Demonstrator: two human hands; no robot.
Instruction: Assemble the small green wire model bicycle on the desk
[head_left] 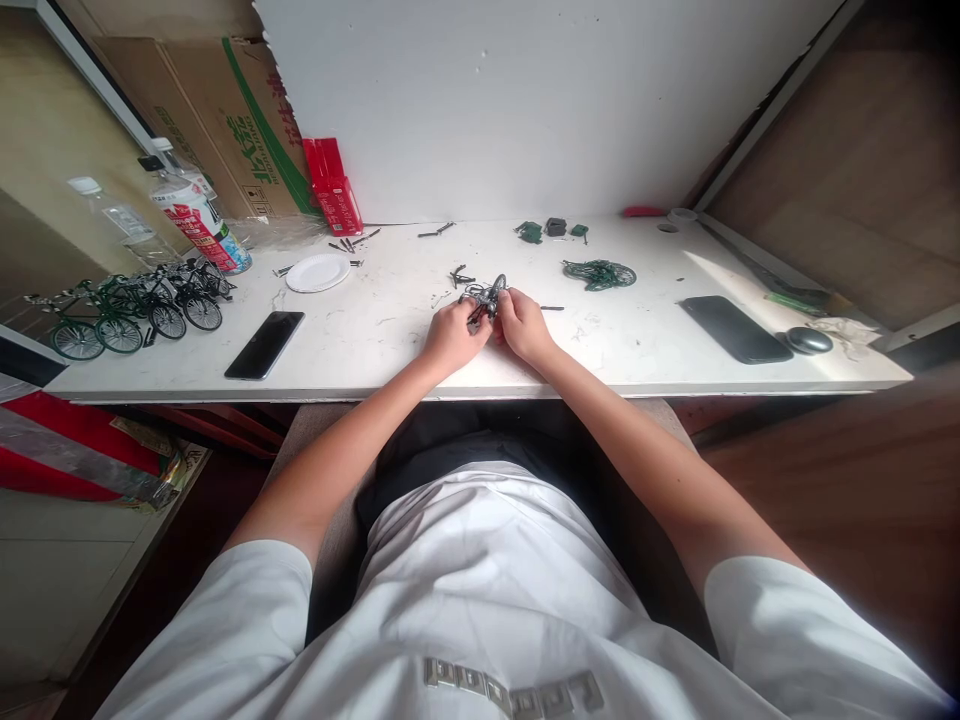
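Over the middle of the white table, a small black model bicycle (493,292) is gripped between my two hands. My left hand (456,335) closes its fingers on the bicycle's left side. On the other side, my right hand (523,322) pinches it near a wheel. The fingers cover much of the model, so its finished shape cannot be made out. Just behind my left hand lies a small dark part (460,275), with tiny bits near it. A thin dark rod (553,308) lies right of my right hand. Farther right is a cluster of green bicycle parts (600,273).
Several assembled model bicycles (142,305) stand at the left, before plastic bottles (196,220). A phone (265,345) and a white paper plate (318,272) lie left of my hands. Green and black pieces (555,228) sit at the back; a dark flat device (735,328) lies right.
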